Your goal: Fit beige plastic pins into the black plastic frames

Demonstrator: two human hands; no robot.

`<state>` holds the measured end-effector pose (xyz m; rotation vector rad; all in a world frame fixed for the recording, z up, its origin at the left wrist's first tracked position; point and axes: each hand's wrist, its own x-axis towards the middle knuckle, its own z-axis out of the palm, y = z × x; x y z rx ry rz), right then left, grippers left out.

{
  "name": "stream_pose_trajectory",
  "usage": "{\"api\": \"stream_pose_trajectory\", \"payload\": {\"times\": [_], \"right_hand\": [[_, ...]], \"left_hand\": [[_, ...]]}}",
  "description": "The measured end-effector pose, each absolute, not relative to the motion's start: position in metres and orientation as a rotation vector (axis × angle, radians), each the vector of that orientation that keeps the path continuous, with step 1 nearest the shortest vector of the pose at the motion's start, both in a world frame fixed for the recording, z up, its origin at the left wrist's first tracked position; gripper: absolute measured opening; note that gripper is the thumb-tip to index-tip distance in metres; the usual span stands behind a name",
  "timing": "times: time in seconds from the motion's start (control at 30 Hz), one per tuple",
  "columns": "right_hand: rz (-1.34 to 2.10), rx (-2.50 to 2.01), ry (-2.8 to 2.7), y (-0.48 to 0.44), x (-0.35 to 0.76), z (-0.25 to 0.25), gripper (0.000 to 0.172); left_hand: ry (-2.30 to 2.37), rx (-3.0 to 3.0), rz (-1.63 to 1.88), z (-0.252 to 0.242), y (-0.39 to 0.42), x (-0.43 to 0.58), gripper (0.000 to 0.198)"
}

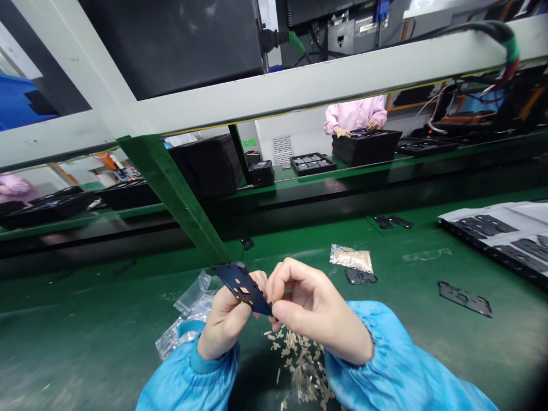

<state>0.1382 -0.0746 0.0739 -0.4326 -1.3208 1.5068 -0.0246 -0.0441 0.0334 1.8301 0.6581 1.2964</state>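
From where I sit, the closest things on my feed are the two blue sleeves (188,377) with elastic cuffs and the bare hands coming out of them. The left hand (225,322) and the right hand (317,311) both have hold of a dark, slotted plate (242,287), raised just above the table. The left fingers (257,279) are closed on its middle, and the right thumb and forefinger are pinched shut at its lower end, so neither hand is open. A few tan bits still sit in the plate's slots.

Right under the hands lies a loose heap of small tan scraps (299,359) on the green table (85,348). A see-through plastic bag (188,314) sits just left of the left hand. Ahead are a foil pouch (351,258) and a small dark plate (361,276), with a larger dark plate (464,298) off to the right, beside a tray (492,237) of dark parts on white sheets. Beyond the green beam (171,200), a co-worker in pink (354,114) has both hands on a stack of black trays (366,146).
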Motion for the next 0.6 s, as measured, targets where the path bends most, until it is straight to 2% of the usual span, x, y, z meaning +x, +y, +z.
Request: {"api": "stream_pose_trajectory", "payload": {"times": [0.17, 0.3, 0.43, 0.6], "right_hand": [[1.632, -0.357, -1.322, -0.07, 0.14, 0.072, 0.026], [1.596, -0.354, -1.338, -0.069, 0.139, 0.071, 0.028], [1.375, -0.444, -1.452, -0.071, 0.138, 0.067, 0.023], [1.065, -0.476, -1.643, -0.072, 0.138, 0.062, 0.015]], "left_hand": [[0.766, 1.746, 1.195, 0.037, -0.047, -0.023, 0.049], [0.835, 1.558, 1.167, 0.044, -0.051, -0.016, 0.044], [0.793, 1.319, 1.134, 0.051, -0.058, -0.008, 0.036], [0.745, 1.222, 1.111, 0.057, -0.065, -0.004, 0.036]]}}
